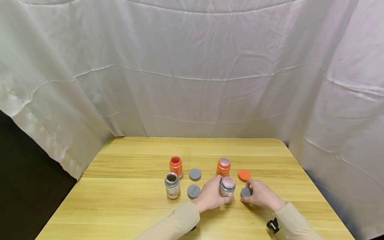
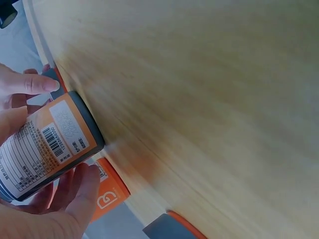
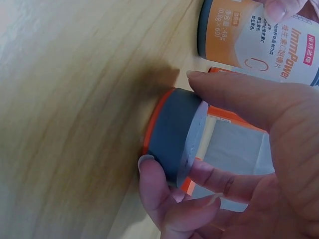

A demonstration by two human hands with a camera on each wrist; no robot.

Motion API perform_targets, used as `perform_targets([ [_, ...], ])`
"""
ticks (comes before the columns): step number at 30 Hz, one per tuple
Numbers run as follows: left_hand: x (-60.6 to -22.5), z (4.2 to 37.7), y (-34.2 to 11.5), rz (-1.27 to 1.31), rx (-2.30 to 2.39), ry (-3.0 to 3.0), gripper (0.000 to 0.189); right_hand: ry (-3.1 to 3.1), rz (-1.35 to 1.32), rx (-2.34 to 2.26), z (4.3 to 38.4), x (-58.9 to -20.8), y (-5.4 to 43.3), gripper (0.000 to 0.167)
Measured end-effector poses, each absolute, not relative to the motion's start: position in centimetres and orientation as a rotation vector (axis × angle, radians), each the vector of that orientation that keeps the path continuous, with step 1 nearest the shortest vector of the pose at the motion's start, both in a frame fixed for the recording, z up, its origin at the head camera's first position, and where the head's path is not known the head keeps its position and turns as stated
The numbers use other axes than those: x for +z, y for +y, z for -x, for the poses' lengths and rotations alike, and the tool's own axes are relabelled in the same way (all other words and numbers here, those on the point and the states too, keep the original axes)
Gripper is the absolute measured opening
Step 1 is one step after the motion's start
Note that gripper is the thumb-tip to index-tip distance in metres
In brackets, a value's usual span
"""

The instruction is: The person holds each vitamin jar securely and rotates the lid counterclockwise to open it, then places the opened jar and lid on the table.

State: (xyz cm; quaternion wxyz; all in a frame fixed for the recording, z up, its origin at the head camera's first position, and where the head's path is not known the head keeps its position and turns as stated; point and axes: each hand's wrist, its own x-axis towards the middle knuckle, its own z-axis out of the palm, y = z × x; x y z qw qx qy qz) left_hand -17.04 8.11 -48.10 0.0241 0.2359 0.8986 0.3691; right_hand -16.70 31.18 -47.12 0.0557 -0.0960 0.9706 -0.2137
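My left hand (image 1: 211, 195) grips a grey supplement bottle (image 1: 227, 192) by its sides, near the middle of the table. A patterned seal covers the bottle's mouth, and the left wrist view shows its printed label (image 2: 57, 132). Just to the right, my right hand (image 1: 264, 195) pinches a grey screw lid (image 3: 172, 134) between thumb and fingers, close over the tabletop. An orange-red rim runs round the lid's lower edge. Behind the held bottle stands an orange bottle (image 1: 223, 169) with the same patterned seal. To its right an orange lid (image 1: 244, 175) lies flat.
On the left stand an orange bottle (image 1: 176, 167) and a grey bottle (image 1: 172, 188), both uncapped with open mouths. Beside them a far grey lid (image 1: 195, 174) and a near grey lid (image 1: 193, 191) lie on the wooden table (image 1: 120, 186). A pale curtain (image 1: 192, 100) hangs behind.
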Motion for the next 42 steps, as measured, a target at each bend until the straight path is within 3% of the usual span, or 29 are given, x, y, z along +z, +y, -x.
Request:
perform_targets([
  [13, -46.9, 16.8, 7.3, -0.757, 1.178, 2.71, 0.071, 2.896, 0.247, -0.654, 16.8, -45.5, 31.4, 0.058],
  [23, -41.4, 17.1, 5.1, -0.812, 1.098, 2.804, 0.076, 3.037, 0.396, -0.642, 17.9, -41.9, 33.3, 0.053],
  [33, -36.8, 20.1, -0.7, -0.814, 1.035, 3.09, 0.072, 3.263, 0.384, -0.579, 19.1, -39.3, 34.0, 0.063],
  [42, -35.0, 22.2, -7.0, -0.642, 0.831, 3.368, 0.071, 3.404, 0.402, -0.55, 20.3, -39.2, 35.1, 0.068],
])
